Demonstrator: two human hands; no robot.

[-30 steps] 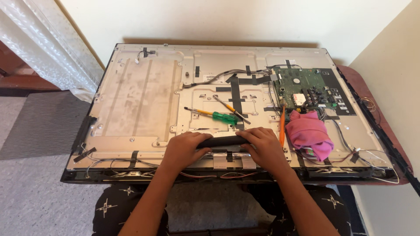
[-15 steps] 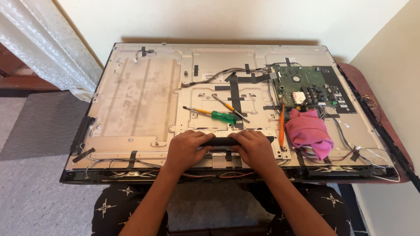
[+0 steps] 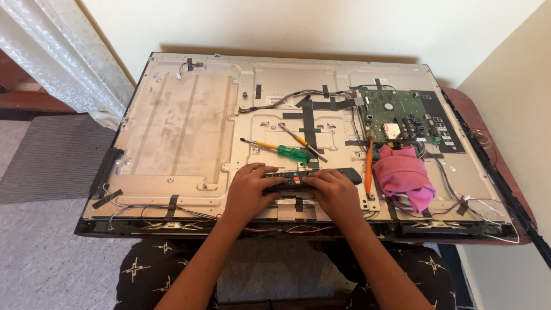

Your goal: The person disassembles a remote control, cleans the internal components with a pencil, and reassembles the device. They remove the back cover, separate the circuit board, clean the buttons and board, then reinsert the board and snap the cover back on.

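Note:
A long black remote control (image 3: 338, 174) with coloured buttons lies across the metal back panel of an opened flat television (image 3: 189, 126), near its front edge. My left hand (image 3: 248, 189) grips the remote's left end with the thumb on its buttons. My right hand (image 3: 334, 195) covers the middle of it, fingers curled over the top. Only the remote's right end and a short stretch between my hands show.
Two screwdrivers, one with a green handle (image 3: 287, 151) and one yellow (image 3: 303, 142), lie just beyond my hands. An orange-handled tool (image 3: 368, 163) and a pink cloth (image 3: 404, 178) sit to the right, below a green circuit board (image 3: 402, 117). Walls close in behind and at the right.
Both hands have drawn closer together over the remote, and my right hand has slid left along it. The remote's coloured buttons now show between my hands.

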